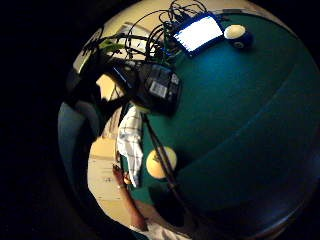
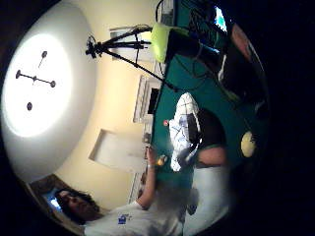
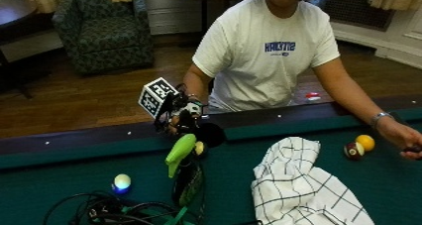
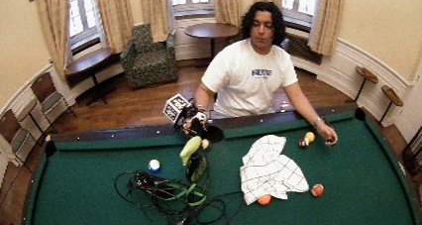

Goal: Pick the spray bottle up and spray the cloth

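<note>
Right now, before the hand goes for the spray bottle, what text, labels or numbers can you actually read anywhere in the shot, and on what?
White T-shirt: a blue chest print, too blurred to read.
Billiard balls on the pool table: any numbers are too small to read.
Spray bottle: no label legible.
Checked cloth: grid pattern only, no words.
Lit screen on the felt: washed out, nothing readable.

Blue lettering on the person's white T-shirt (image 3: 267, 51), too blurred to read
</note>
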